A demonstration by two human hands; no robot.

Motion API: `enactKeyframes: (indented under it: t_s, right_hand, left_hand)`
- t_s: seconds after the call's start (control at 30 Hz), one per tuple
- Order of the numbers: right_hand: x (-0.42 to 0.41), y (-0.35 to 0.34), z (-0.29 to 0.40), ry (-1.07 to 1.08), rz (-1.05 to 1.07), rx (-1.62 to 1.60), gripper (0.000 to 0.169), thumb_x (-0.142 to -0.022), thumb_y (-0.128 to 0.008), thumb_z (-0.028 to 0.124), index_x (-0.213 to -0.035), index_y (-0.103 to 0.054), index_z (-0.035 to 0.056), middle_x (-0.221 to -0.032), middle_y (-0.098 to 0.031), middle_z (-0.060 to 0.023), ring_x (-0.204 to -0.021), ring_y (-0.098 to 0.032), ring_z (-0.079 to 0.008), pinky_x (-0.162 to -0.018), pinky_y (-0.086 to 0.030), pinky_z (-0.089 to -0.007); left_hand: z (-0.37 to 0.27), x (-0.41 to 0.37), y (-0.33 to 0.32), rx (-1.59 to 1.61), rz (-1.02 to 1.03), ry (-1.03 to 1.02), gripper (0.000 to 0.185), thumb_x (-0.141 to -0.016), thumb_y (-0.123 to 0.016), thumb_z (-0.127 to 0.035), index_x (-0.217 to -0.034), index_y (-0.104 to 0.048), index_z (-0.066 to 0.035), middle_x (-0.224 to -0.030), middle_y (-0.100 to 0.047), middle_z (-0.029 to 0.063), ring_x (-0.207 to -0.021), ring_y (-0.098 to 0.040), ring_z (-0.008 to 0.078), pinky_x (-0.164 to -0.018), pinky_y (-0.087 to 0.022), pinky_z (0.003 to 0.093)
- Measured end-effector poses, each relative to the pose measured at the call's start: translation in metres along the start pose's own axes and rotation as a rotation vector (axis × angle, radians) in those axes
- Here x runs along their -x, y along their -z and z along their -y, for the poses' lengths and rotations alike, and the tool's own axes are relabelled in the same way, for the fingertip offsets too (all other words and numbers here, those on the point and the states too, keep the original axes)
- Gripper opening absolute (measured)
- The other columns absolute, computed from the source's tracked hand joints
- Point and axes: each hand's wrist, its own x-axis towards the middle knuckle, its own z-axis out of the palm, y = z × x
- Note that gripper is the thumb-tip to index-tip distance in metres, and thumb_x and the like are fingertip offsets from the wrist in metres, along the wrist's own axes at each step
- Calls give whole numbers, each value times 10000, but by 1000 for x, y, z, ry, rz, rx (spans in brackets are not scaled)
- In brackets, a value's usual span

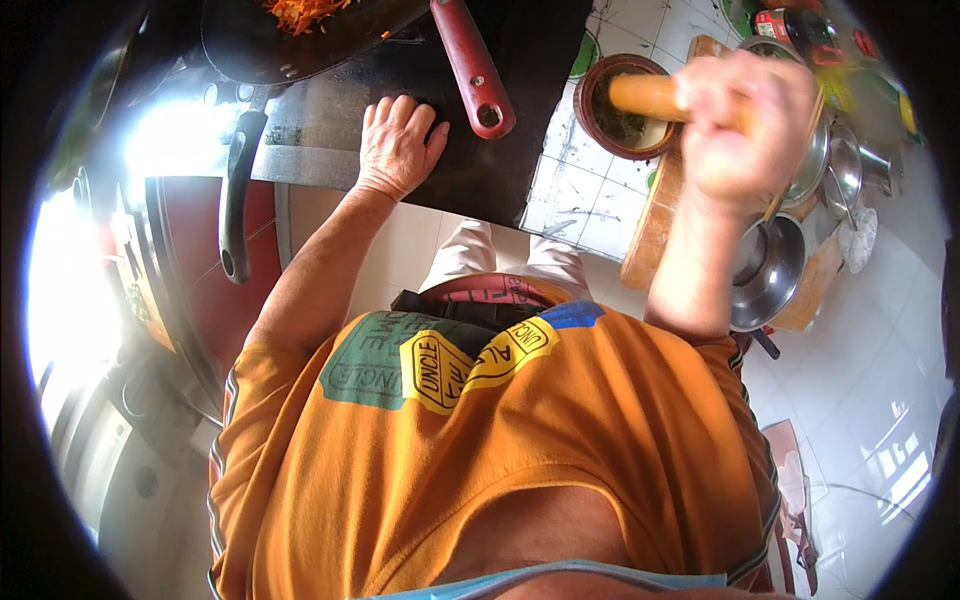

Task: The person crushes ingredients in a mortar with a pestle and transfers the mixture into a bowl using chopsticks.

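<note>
My right hand (742, 120) grips a wooden pestle (649, 96), which slants down into a brown mortar (587, 131). Chopped green bits lie on the mortar's inner wall; the hand is blurred. My left hand (397, 146) rests on the edge of the dark stove top (480, 169), palm down, fingers slightly apart, with nothing in it. Near that hand are the red handle (474, 71) of a pan and the black handle (238, 191) of another utensil. Shredded orange food, like carrot, (304, 13) lies in the dark wok (330, 56) above.
A wooden board (651, 225) stands at the white tiled counter (581, 199), beside the mortar. Metal bowls (776, 274) and a ladle-like utensil (855, 225) are on the right. Bottles (814, 34) stand at the upper right. The black handle juts past the counter's front edge.
</note>
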Motion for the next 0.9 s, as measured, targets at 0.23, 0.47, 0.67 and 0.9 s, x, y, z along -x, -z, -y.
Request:
enactKeyframes:
  t_s: [0.23,0.47,0.67,0.9]
  right_hand:
    - [-5,0,-8,-147,-89,10,169,-973,-438,99,-816,-477,51,-569,-418,-24,-459,-378,-146,-494,-420,-326]
    - [-7,3,-7,-71,19,25,197,-1009,-429,102,-831,-484,36,-581,-434,-37,-491,-405,-125,-500,-429,-315]
    - [2,7,1,-88,-5,7,148,-990,-436,77,-848,-460,44,-599,-430,-37,-497,-397,-138,-501,-411,-309]
    - [1,4,15,-113,4,-28,169,-994,-426,106,-841,-462,45,-568,-405,-30,-471,-375,-129,-494,-407,-317]
  left_hand:
    - [2,-2,-2,9,-9,-5,206,-839,-730,-312,-870,-636,-131,-894,-546,80,-875,-546,301,-795,-427,423]
    - [0,1,-1,-2,21,21,205,-843,-729,-305,-885,-648,-122,-897,-546,82,-877,-542,300,-807,-427,418]
    - [4,-2,-2,-1,-6,-21,206,-849,-723,-304,-883,-633,-123,-896,-546,81,-877,-545,302,-788,-426,422]
    - [1,1,-1,-1,22,-3,200,-847,-727,-303,-890,-644,-127,-915,-559,78,-889,-546,296,-801,-427,421]
